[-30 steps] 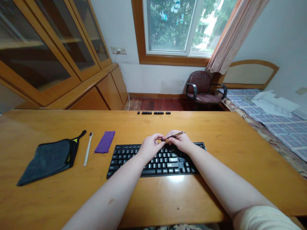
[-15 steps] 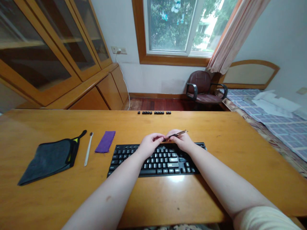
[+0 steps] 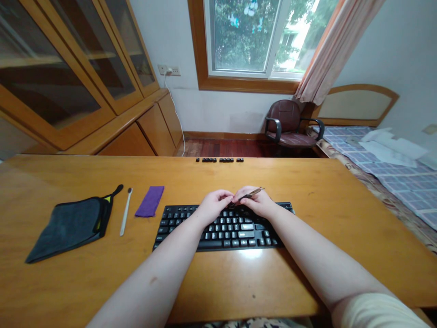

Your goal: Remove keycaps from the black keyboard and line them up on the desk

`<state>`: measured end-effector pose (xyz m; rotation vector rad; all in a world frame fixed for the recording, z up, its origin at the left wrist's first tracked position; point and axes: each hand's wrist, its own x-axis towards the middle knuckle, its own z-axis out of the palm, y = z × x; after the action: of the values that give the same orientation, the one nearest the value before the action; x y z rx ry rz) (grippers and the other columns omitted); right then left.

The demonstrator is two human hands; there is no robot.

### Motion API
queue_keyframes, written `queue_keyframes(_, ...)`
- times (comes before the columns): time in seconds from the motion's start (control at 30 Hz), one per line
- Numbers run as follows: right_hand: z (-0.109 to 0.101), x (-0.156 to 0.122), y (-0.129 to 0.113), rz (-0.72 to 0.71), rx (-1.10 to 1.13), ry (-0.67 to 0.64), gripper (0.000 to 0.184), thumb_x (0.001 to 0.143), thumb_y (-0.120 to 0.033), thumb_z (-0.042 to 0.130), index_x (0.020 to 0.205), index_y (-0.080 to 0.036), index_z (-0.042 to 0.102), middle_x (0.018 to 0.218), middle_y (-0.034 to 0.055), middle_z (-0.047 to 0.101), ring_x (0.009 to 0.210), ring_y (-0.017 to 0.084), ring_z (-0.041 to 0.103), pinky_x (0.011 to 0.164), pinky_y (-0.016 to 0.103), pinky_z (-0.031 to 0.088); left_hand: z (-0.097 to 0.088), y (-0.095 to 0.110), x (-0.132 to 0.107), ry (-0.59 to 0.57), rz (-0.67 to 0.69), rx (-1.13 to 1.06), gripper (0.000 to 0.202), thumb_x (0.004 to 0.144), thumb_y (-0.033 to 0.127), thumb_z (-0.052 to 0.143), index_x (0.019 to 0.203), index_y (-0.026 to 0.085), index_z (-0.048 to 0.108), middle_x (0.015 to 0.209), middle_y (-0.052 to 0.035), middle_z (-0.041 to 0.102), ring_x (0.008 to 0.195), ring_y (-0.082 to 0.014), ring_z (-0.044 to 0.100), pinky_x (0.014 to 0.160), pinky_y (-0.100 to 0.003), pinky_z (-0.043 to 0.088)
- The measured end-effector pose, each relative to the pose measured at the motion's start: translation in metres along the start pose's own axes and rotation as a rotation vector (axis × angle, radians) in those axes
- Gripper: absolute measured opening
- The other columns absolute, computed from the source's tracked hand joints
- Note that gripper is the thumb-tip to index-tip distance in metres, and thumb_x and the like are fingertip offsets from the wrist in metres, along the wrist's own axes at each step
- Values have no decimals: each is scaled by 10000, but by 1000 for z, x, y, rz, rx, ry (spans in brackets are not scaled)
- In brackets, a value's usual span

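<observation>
A black keyboard (image 3: 211,243) lies on the wooden table, partly covered by both hands and forearms. Over its top rows my right hand (image 3: 254,200) is closed around a thin brown-and-black tool (image 3: 254,193), which looks like tweezers and slants up to the right. My left hand (image 3: 216,204) is pinched, its fingertips touching or nearly touching the right hand's. Whatever lies between the left fingertips is too small and hidden to make out. Along the table's far edge sit several black keycaps (image 3: 209,160) in a row, in small groups.
Left of the keyboard lie a purple cloth (image 3: 150,201), a white toothbrush (image 3: 126,213) with a dark head, and a dark grey cloth or pouch (image 3: 73,228) with a loop. Beyond the table stand a brown armchair (image 3: 286,116), a glass-door cabinet (image 3: 112,116) and a bed (image 3: 358,150).
My right hand has shifted slightly and the tool's inner end has dipped toward the keyboard. My left hand stays pinched in nearly the same place. The objects on the table stay put.
</observation>
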<state>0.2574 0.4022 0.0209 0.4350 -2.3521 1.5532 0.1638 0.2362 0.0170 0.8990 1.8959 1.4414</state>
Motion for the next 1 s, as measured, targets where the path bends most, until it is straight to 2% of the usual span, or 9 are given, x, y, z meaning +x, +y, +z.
queue_keyframes(0.13, 1, 0, -3, 14, -35, 25, 258, 862, -376, 527, 849, -169, 681, 830, 70, 664, 812, 168, 623, 784, 316, 494, 0, -2, 2, 59, -24, -24, 231, 776, 314, 551, 904, 142, 637, 807, -29, 671, 709, -142, 595, 705, -284, 478)
queue_keyframes(0.23, 1, -1, -1, 22, -91, 125, 251, 884, -336, 498, 833, -162, 672, 826, 72, 660, 826, 169, 615, 804, 325, 477, 1, -5, 3, 133, -52, -120, 226, 772, 302, 556, 914, 138, 621, 797, -31, 662, 693, -133, 597, 710, -285, 482)
queue_keyframes(0.37, 0, -2, 7, 24, -185, 271, 249, 914, -304, 439, 997, -188, 643, 851, 60, 644, 839, 169, 595, 802, 340, 464, 1, -9, 6, 227, -42, -264, 227, 741, 305, 603, 892, 135, 612, 815, -47, 666, 763, -149, 620, 768, -304, 482)
queue_keyframes(0.43, 0, -2, 9, 10, -275, 280, 255, 918, -284, 423, 1049, -209, 629, 843, 53, 621, 817, 168, 579, 780, 338, 463, 0, -10, 7, 273, -19, -286, 221, 721, 303, 626, 864, 136, 615, 809, -47, 667, 768, -152, 622, 793, -314, 476)
queue_keyframes(0.53, 1, -3, 7, 2, -426, 214, 251, 908, -251, 431, 1063, -225, 626, 880, 61, 608, 823, 172, 567, 756, 323, 466, 0, -10, 7, 316, 4, -304, 225, 705, 308, 643, 850, 138, 612, 801, -42, 663, 767, -153, 624, 808, -324, 475)
queue_keyframes(0.63, 4, -4, 2, 17, -535, 168, 238, 843, -284, 554, 1064, -224, 617, 895, 61, 614, 829, 179, 578, 735, 304, 475, 3, -7, 4, 302, 36, -314, 210, 702, 287, 647, 847, 142, 599, 821, -38, 655, 799, -154, 624, 816, -325, 481)
queue_keyframes(0.73, 7, -4, -1, 20, -571, 159, 239, 768, -302, 649, 991, -220, 621, 887, 51, 630, 837, 180, 591, 742, 295, 481, 8, -3, 0, 226, 61, -314, 190, 695, 238, 652, 846, 147, 582, 834, -32, 641, 805, -147, 620, 804, -318, 495)
queue_keyframes(0.83, 7, -3, -1, 3, -560, 150, 167, 768, -253, 638, 931, -219, 626, 886, 42, 644, 852, 170, 601, 770, 291, 484, 12, -3, -1, 173, 75, -309, 188, 699, 197, 644, 860, 150, 559, 825, -20, 620, 774, -130, 617, 789, -309, 505)
queue_keyframes(1.0, 6, -2, 3, -18, -548, 127, 205, 776, -211, 610, 980, -222, 626, 962, 48, 658, 905, 167, 608, 809, 294, 488, 13, -7, 0, 161, 87, -310, 170, 714, 164, 621, 856, 155, 528, 840, -8, 598, 787, -118, 616, 805, -302, 497)
